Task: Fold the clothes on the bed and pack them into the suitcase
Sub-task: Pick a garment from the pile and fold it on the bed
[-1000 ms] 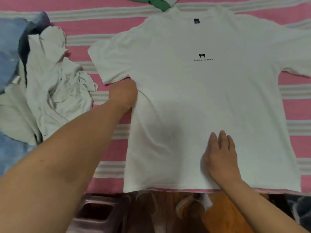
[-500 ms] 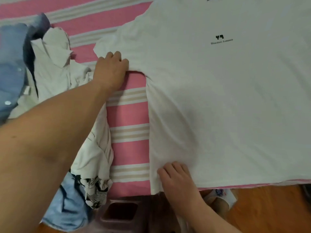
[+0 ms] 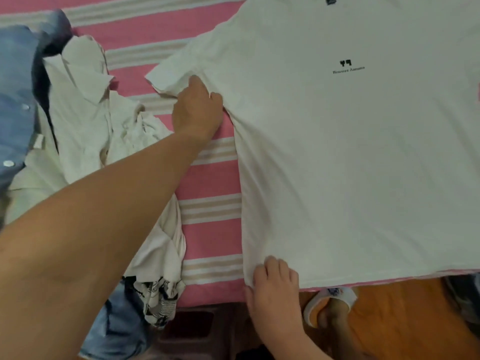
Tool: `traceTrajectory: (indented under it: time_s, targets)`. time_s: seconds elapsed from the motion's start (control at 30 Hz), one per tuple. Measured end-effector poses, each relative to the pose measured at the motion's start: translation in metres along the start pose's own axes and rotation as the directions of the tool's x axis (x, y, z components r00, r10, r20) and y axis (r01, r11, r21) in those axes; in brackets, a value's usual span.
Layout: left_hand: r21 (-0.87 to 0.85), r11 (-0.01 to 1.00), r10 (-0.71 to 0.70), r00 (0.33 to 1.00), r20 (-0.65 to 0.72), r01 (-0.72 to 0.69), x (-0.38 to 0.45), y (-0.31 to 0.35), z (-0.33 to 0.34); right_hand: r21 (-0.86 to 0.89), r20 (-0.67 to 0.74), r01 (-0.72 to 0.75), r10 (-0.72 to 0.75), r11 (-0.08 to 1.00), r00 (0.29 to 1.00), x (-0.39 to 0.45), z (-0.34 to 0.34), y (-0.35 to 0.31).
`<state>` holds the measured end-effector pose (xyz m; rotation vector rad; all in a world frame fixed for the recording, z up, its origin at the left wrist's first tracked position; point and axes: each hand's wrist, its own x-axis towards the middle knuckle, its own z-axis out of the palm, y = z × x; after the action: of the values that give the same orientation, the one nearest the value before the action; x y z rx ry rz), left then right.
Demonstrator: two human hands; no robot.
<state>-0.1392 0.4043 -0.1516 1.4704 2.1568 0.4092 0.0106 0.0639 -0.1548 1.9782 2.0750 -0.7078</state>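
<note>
The task looks barely begun. A white T-shirt (image 3: 337, 165) lies spread flat, front up, on the pink striped bedsheet (image 3: 210, 183), not yet folded at all: both side edges are straight and the hem lies along the near edge of the bed. To the left of the T-shirt a heap of crumpled clothes waits, a cream shirt (image 3: 88, 120) on top and something blue denim (image 3: 15, 100) beyond it on the far left, with a black-and-white patterned piece (image 3: 158, 300) hanging over the bed's edge. No suitcase can be made out (a dark reddish boxy shape below the bed edge is too dim to name), so all of the packing seems still ahead.

The left hand (image 3: 197, 113) is at the T-shirt's left sleeve, right where the sleeve meets the body; its fingers curl into the cloth there and appear to pinch the sleeve's lower edge, which bunches slightly. The right hand (image 3: 275, 284) is at the T-shirt's lower left corner, fingers curled over the hem and thumb at the side seam, seemingly gripping that corner. So the T-shirt's left side runs between the two hands, and most of the cloth stretches away to the right of both. My judgement is that a first lengthwise fold of that left side is being set up.
</note>
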Motion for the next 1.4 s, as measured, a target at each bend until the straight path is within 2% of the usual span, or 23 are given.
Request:
traceTrajectory:
  time_s: [0.1,0.2,0.27,0.37,0.43,0.53,0.67,0.7,0.77,0.8,0.83,0.87,0.93,1.0,1.03,1.13,1.17,1.2,1.27,1.33,1.37,1.4]
  targets:
    - [-0.047,0.997,-0.042,0.975,0.219,0.054,-0.002,0.012,0.014,0.059,-0.024,-0.08,0.082,0.995,0.996,-0.008,0.008,-0.006]
    - [-0.039,0.992,-0.106,0.961,0.255,0.12,0.007,0.019,0.02,0.159,-0.023,-0.134,0.139,0.978,0.99,-0.014,0.008,-0.004]
    - [-0.137,0.977,-0.125,0.959,0.256,0.164,0.014,0.018,0.019,0.177,-0.033,-0.081,0.088,0.981,0.996,-0.02,0.003,-0.001]
    - [-0.349,0.876,-0.222,0.921,0.32,0.332,0.023,0.008,0.018,0.112,-0.092,0.063,-0.053,0.992,0.994,-0.034,-0.008,-0.001]
    - [-0.447,0.815,-0.266,0.924,0.275,0.368,0.023,0.001,0.017,0.109,-0.126,0.102,-0.088,0.989,0.988,-0.039,-0.013,-0.005]
    - [-0.526,0.802,-0.251,0.958,0.135,0.284,0.017,-0.005,0.015,0.12,-0.106,0.108,-0.095,0.987,0.99,-0.037,-0.011,-0.015]
    - [-0.447,0.873,-0.174,0.981,0.086,0.194,0.008,-0.008,0.018,0.101,0.054,0.094,-0.1,0.99,0.994,-0.025,-0.004,-0.026]
    - [-0.377,0.908,-0.169,0.983,0.067,0.182,0.001,-0.005,0.015,0.118,0.092,0.124,-0.136,0.985,0.987,-0.021,-0.005,-0.026]
    - [-0.199,0.975,-0.096,0.995,-0.004,0.093,-0.023,-0.002,0.015,0.28,0.186,0.196,-0.253,0.94,0.95,-0.012,-0.01,-0.017]
    - [-0.141,0.99,-0.003,1.0,-0.029,-0.001,-0.045,-0.001,0.018,0.415,0.254,0.147,-0.269,0.898,0.929,-0.009,-0.019,-0.006]
    - [-0.115,0.984,0.131,0.991,-0.041,-0.135,-0.074,-0.001,0.021,0.51,0.272,0.049,-0.215,0.859,0.938,-0.008,-0.028,0.01]
    - [-0.09,0.955,0.284,0.959,-0.006,-0.284,-0.106,-0.004,0.027,0.555,0.24,-0.058,-0.093,0.83,0.966,-0.008,-0.039,0.033]
    - [-0.055,0.85,0.524,0.827,0.204,-0.524,-0.182,-0.01,0.036,0.592,0.141,-0.256,0.215,0.764,0.966,-0.01,-0.063,0.092]
    - [-0.035,0.762,0.599,0.684,0.416,-0.647,-0.249,-0.02,0.052,0.595,0.092,-0.431,0.476,0.678,0.875,-0.016,-0.088,0.165]
    - [-0.017,0.74,0.59,0.637,0.496,-0.672,-0.276,-0.024,0.061,0.584,0.103,-0.52,0.578,0.624,0.809,-0.02,-0.097,0.205]
    - [0.119,0.689,0.514,0.598,0.615,-0.715,-0.324,-0.029,0.085,0.593,0.183,-0.697,0.775,0.403,0.604,-0.03,-0.117,0.304]
    - [0.169,0.671,0.497,0.607,0.62,-0.721,-0.33,-0.029,0.09,0.646,0.232,-0.705,0.804,0.293,0.547,-0.03,-0.118,0.329]
    - [0.212,0.654,0.487,0.619,0.616,-0.726,-0.333,-0.028,0.092,0.723,0.304,-0.677,0.816,0.138,0.491,-0.027,-0.119,0.347]
    - [0.244,0.609,0.51,0.608,0.608,-0.755,-0.336,-0.028,0.095,0.818,0.451,-0.541,0.801,-0.195,0.393,-0.02,-0.12,0.372]
    - [0.241,0.557,0.543,0.567,0.619,-0.795,-0.337,-0.03,0.089,0.825,0.512,-0.439,0.801,-0.357,0.311,-0.012,-0.117,0.392]
    - [0.243,0.535,0.55,0.552,0.627,-0.809,-0.339,-0.033,0.085,0.83,0.519,-0.395,0.806,-0.395,0.284,-0.009,-0.114,0.399]
    - [0.255,0.524,0.54,0.548,0.639,-0.813,-0.341,-0.034,0.079,0.84,0.505,-0.38,0.817,-0.389,0.279,-0.008,-0.112,0.402]
